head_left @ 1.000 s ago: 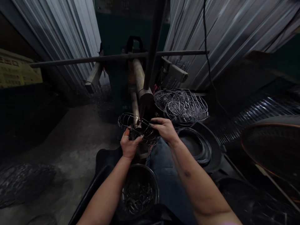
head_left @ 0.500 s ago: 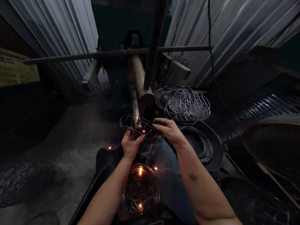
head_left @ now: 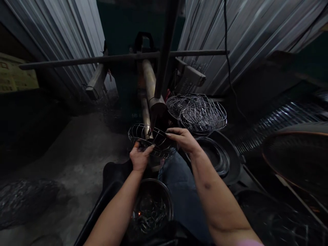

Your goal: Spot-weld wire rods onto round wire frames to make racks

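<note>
Nearest, a metal bowl (head_left: 171, 201) is holding a jumble of small metal pieces (head_left: 151, 215), one spot glowing orange. Beyond it, the left hand (head_left: 139, 155) is gripping the near edge of a round wire basket (head_left: 137, 131), and the right hand (head_left: 180, 138) is pinching its right side, with the basket sitting at the machine's lower arm (head_left: 146, 114). To the right, a dark round tray (head_left: 234, 164) is holding coiled wire (head_left: 222, 159); past it, wire frames (head_left: 202, 114) are lying piled.

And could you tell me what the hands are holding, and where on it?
A wire frame: the left hand grips its near edge, the right hand its right side.
</note>
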Demonstrator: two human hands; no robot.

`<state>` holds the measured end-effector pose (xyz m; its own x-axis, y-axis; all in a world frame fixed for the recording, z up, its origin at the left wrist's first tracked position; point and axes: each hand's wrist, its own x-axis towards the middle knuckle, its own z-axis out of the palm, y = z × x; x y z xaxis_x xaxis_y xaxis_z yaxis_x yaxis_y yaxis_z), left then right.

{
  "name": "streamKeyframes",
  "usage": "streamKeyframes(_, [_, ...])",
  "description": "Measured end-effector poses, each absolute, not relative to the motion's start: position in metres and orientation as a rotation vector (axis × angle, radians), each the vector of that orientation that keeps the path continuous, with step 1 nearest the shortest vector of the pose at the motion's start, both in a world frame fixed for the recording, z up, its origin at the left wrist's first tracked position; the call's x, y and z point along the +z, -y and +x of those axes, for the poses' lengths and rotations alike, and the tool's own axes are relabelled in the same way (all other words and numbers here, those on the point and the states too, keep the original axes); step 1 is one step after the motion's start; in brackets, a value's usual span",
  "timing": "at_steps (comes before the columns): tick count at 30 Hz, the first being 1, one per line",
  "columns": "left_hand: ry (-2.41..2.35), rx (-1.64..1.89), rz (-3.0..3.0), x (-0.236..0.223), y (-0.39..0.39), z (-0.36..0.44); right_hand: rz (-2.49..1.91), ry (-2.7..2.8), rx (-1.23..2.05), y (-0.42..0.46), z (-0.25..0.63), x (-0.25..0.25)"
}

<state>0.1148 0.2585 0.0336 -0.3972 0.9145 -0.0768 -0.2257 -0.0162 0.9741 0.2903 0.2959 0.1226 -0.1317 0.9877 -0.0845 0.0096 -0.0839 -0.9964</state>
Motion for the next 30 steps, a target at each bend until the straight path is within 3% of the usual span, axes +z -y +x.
streamKeyframes(3, [-1.324, 1.575, 0.74, 0.033, -0.257, 0.116, -1.23, 1.28, 1.434, -0.291, 0.303, 0.122])
streamKeyframes(13, [-1.15, 1.678, 0.266, 0.036, -0.268, 0.118, -1.225, 1.426, 1.188, -0.312, 0.258, 0.14])
streamKeyframes(21, [-1.154, 1.604, 0.255, 0.04, -0.262, 0.119, -1.238, 1.421, 1.404, -0.307, 0.295, 0.131])
streamKeyframes(30, [-1.091, 1.561, 0.17, 0.042, -0.261, 0.117, -1.247, 1.399, 1.263, -0.315, 0.273, 0.133])
